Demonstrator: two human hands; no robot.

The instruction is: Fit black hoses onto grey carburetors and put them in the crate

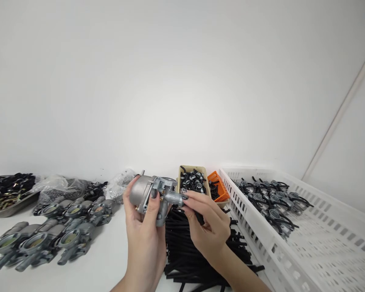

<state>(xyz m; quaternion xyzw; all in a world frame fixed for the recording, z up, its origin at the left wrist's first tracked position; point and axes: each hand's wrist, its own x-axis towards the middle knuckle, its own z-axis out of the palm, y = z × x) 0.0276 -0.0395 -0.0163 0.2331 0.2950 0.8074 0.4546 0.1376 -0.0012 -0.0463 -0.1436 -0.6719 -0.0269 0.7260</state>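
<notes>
A grey metal carburetor [167, 197] is raised above the table in my left hand [146, 235]. The fingers wrap behind its rounded bowl and the thumb presses on the near side. My right hand [208, 223] is closed, its fingertips pinched together at the right end of the carburetor's short tube. Something dark shows under the curled fingers, but whether it is held or lies behind them I cannot tell. Black rubber hoses [182, 259] lie in a pile on the table beneath both hands.
Several carburetors [38, 242] stand in rows at left, near a metal tray [30, 199] of dark parts and bubble wrap [121, 184]. Behind my hands are a beige bin [207, 182] of black-and-silver parts and an orange basket [222, 188]. A white crate [261, 231] at right holds more carburetors.
</notes>
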